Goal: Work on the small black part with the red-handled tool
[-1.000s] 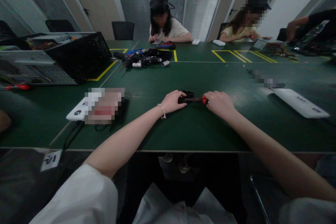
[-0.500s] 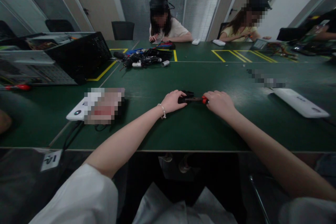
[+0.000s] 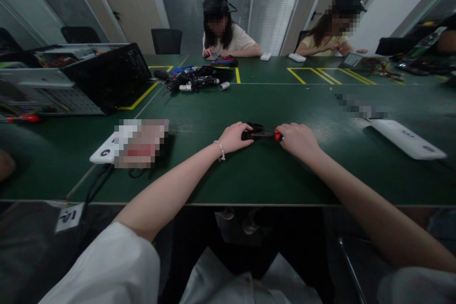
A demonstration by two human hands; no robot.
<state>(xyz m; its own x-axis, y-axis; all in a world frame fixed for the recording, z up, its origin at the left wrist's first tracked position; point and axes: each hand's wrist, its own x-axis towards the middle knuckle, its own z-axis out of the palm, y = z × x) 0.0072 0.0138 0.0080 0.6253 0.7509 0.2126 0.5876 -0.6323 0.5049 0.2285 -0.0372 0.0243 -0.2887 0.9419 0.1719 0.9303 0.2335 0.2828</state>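
My left hand (image 3: 235, 137) rests on the green table (image 3: 263, 175), fingers curled round a small black part (image 3: 253, 128). My right hand (image 3: 296, 139) is closed on the red-and-black handle of a screwdriver (image 3: 265, 136), whose dark shaft lies level and points left into the black part. Both hands sit close together at the table's middle. A bead bracelet circles my left wrist. What the tip meets is hidden by my left fingers.
A white device (image 3: 107, 151) lies at the left and another white device (image 3: 408, 139) at the right. An open computer case (image 3: 71, 80) stands far left. A heap of cables and tools (image 3: 194, 78) lies farther back. Two people sit across the table.
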